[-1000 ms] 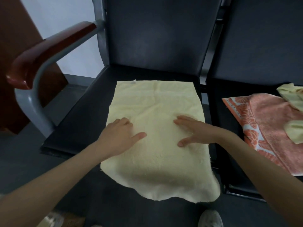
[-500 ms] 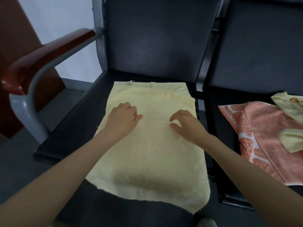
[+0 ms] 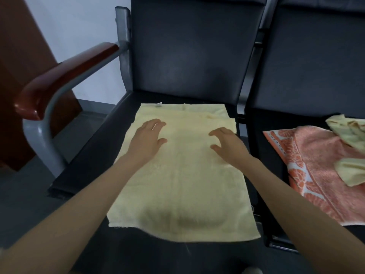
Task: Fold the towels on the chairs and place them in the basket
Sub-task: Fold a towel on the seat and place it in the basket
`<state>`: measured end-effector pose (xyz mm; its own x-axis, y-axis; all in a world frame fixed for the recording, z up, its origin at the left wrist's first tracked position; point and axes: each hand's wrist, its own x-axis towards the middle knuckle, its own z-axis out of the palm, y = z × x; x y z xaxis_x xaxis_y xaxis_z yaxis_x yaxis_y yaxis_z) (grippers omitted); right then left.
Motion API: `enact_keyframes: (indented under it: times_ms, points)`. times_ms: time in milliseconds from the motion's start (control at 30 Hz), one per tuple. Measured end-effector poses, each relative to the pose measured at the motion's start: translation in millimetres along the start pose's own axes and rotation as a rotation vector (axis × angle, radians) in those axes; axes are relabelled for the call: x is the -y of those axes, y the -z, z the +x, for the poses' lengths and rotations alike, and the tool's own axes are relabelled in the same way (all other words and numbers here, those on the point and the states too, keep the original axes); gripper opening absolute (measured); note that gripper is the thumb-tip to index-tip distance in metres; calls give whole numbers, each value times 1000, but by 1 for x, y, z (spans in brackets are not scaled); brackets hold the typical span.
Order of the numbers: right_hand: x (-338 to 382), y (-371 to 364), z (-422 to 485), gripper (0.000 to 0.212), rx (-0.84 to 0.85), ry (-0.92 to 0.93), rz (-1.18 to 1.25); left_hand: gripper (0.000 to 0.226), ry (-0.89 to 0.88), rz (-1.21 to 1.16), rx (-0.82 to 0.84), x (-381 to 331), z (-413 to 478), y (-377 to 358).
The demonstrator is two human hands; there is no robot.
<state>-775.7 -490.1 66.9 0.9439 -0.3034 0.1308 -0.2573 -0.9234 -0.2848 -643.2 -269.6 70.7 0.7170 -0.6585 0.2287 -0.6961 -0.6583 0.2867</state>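
A pale yellow towel (image 3: 183, 186) lies spread flat on the dark seat of the left chair (image 3: 94, 155), its near edge hanging over the seat's front. My left hand (image 3: 148, 138) rests flat on the towel's far left part with its fingers straight. My right hand (image 3: 227, 144) is over the towel's far right part, fingers spread and slightly bent, holding nothing. On the right chair lies an orange patterned towel (image 3: 308, 165) with a crumpled pale yellow towel (image 3: 349, 135) on top of it. No basket is in view.
The left chair has a red-brown wooden armrest (image 3: 65, 78) on a grey metal frame at its left. A dark backrest (image 3: 189, 46) rises behind the towel. A brown wooden panel (image 3: 21, 56) stands at the far left against a white wall.
Both hands have slid away from me along the yellow towel toward its far edge. The towel's near edge now hangs straighter over the seat front.
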Motion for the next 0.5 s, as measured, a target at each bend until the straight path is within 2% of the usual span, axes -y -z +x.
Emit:
enact_keyframes:
  times_ms: [67, 100, 167, 267, 333, 367, 400, 500]
  points:
    - [7, -3, -13, 27, 3, 67, 20, 39, -10, -67, -67, -5, -12, 3]
    - [9, -5, -20, 24, 40, 73, 40, 34, 12, -81, -28, -5, -19, 6]
    - [12, -6, -30, 25, 192, 20, 93, 30, 90, -86, 172, 0, -34, 9]
    - [13, 4, -35, 50, 446, -39, 109, 50, 109, -148, 479, 14, -51, 17]
    - [13, 12, -29, 74, 601, -66, 82, 72, 54, -134, 616, 21, -49, 18]
    - [13, 14, -24, 80, 627, -90, 87, 77, 37, -99, 638, 24, -43, 15]
    - [12, 14, -17, 80, 594, -131, 110, 75, 40, -60, 609, 25, -36, 12]
    - [11, 8, -4, 63, 236, -195, 42, 61, 83, -24, 344, 20, -16, 6]
